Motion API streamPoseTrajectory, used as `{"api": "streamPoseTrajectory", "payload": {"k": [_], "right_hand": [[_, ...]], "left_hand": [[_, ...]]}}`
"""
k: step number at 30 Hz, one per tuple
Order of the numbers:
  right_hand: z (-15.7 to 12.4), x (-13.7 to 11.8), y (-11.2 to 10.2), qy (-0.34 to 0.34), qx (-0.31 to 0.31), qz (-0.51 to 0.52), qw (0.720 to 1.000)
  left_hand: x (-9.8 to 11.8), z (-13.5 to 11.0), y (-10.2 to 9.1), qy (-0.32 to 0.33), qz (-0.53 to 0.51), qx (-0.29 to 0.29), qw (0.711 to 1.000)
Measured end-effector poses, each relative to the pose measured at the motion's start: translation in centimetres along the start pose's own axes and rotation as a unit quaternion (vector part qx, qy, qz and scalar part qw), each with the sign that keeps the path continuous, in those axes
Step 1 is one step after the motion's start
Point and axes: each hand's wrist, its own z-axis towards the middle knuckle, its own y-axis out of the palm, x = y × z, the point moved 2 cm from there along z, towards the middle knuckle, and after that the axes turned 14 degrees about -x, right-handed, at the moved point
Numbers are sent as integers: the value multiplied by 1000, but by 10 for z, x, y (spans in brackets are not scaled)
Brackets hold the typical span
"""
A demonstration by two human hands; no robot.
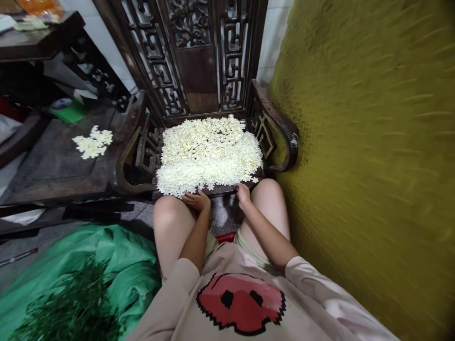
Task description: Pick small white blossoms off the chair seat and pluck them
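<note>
A thick layer of white flowers (pixel 209 151) with pale yellow centres covers the seat of a dark carved wooden chair (pixel 198 80) before me. My left hand (pixel 197 201) is at the seat's front edge by my left knee, its fingers stretched toward the nearest blossoms. Whether its fingertips touch a flower I cannot tell. A little to the right, my right hand (pixel 243 193) is at the same edge beside my right thigh. Its fingers are curled together near the outermost flowers; anything between them is too small to make out.
On the left, a dark wooden surface (pixel 53 166) bears a small flower cluster (pixel 93 142) and a green tape roll (pixel 67 110). Green sheeting (pixel 131 255) with leafy stems (pixel 74 303) lies lower left. A yellow textured surface (pixel 366 156) rises close on the right.
</note>
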Motion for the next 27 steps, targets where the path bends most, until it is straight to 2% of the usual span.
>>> {"api": "streamPoseTrajectory", "payload": {"k": [3, 5, 9, 13, 16, 22, 27], "right_hand": [[8, -1, -17, -10, 189, -31, 981], [12, -6, -22, -9, 242, -73, 968], [19, -14, -22, -35, 307, -153, 939], [25, -11, -22, -80, 378, -249, 888], [32, -5, -22, -71, 400, -296, 865], [50, -11, -17, -33, 481, -268, 834], [67, -16, -17, 1, 500, -247, 830]], "left_hand": [[1, 13, -6, 3, 32, -4, 999], [2, 24, -9, -10, 46, -17, 999], [7, 40, -14, -36, 55, 0, 998], [8, 43, -16, -16, 30, 31, 999], [7, 44, -16, -6, 19, 27, 999], [0, 58, -13, -73, 27, 72, 994], [1, 69, -7, -64, 31, 38, 997]]}}
